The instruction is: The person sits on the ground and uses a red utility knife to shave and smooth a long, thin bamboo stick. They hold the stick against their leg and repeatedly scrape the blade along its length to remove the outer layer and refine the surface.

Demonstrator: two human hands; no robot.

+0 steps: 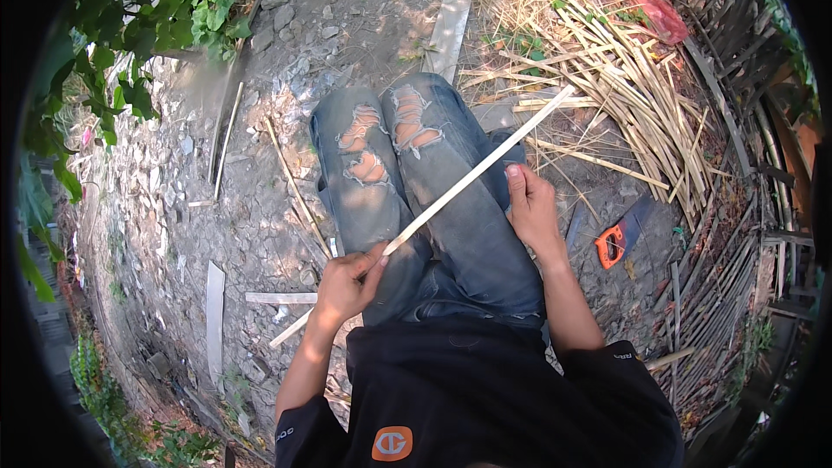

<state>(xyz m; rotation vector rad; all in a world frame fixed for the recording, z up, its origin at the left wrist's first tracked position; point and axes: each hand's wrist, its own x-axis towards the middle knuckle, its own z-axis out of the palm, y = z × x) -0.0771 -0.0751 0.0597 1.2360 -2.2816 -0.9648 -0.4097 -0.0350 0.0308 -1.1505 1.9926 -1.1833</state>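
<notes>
A long pale strip, apparently split bamboo or wood point(481, 169), slants across my thighs up toward the right. My left hand point(345, 286) is closed on its lower end, thumb pressed against it. Below that wrist a pale length point(293, 329) lines up with the strip; I cannot tell if it is the same piece. My right hand point(533, 212) is beside my right thigh, below the strip and apart from it. Its fingers are curled with the thumb up; what they hold, if anything, is hidden.
A heap of similar strips point(641, 104) lies at the far right. A handsaw with an orange handle point(610, 246) rests on the ground right of my right hand. Ahead is a board point(452, 17); loose slats point(215, 321) lie left, and leafy branches point(130, 26) hang upper left.
</notes>
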